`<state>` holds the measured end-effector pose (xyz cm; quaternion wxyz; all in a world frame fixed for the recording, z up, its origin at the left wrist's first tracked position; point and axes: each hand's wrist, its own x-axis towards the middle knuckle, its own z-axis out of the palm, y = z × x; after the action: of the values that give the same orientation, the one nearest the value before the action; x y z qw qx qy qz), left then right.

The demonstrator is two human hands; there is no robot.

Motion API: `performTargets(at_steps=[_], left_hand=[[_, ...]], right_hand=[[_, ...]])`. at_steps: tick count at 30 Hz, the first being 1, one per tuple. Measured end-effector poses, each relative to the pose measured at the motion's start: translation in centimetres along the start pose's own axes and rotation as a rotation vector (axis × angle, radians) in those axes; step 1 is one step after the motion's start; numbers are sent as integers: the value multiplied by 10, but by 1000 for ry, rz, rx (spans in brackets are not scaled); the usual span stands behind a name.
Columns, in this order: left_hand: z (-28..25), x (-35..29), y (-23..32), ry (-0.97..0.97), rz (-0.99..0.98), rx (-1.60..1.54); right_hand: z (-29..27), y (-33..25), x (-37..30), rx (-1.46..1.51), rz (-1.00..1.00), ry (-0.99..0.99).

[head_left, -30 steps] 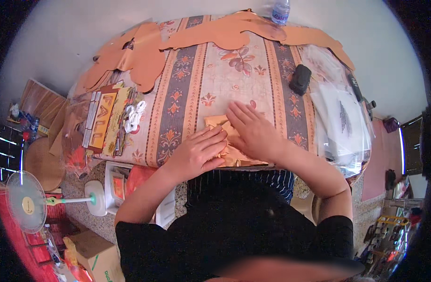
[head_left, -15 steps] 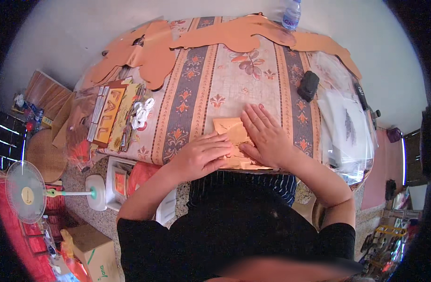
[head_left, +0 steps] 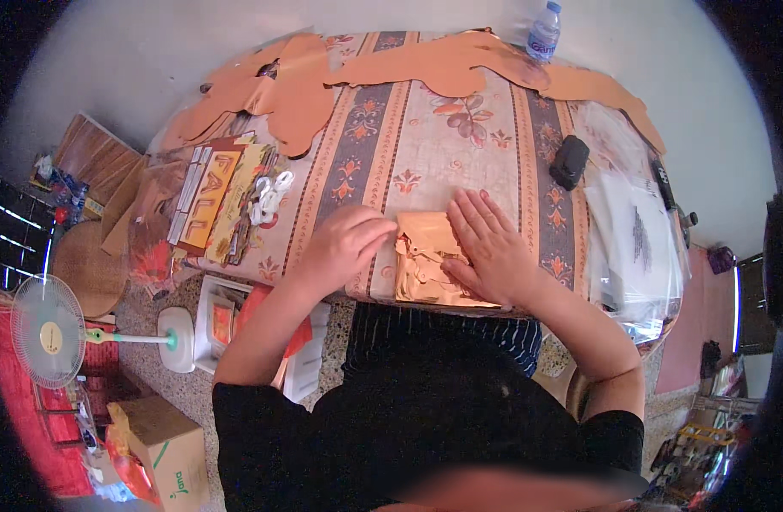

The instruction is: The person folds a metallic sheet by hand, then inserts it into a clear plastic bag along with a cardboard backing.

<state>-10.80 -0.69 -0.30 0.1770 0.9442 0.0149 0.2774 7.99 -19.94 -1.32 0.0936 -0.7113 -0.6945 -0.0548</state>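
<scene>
A folded sheet of shiny copper-coloured foil lies at the near edge of the table, creased, with small cut-out shapes showing on its top. My right hand rests flat on its right side, fingers stretched out and holding nothing. Beside the foil's upper left corner is my left hand, its fingers drawn together and their tips at the foil's edge. Whether anything is pinched between those fingertips is hidden.
A patterned cloth covers the table. Left lie paper decorations and white cord; orange cut-outs line the back near a water bottle. Rightward are a black object and clear plastic packaging.
My left hand has come off the foil's middle and moved left to its edge, fingers drawn together. More of the foil shows. My right hand stays flat on it.
</scene>
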Motion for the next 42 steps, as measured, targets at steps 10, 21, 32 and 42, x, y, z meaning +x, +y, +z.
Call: performTargets(at_steps=[10,21,32,42], left_hand=[[13,4,-1,0,40,-69],[10,8,4,-42,-149,-210],[11,13,3,-138,-134,-92],[10,16,4,-138,-151,-139]], right_hand=[[-2,-1,0,-6,6,-7],[3,0,0,7,13,-6],[0,0,0,18,9,2],[1,0,0,22,12,-6]])
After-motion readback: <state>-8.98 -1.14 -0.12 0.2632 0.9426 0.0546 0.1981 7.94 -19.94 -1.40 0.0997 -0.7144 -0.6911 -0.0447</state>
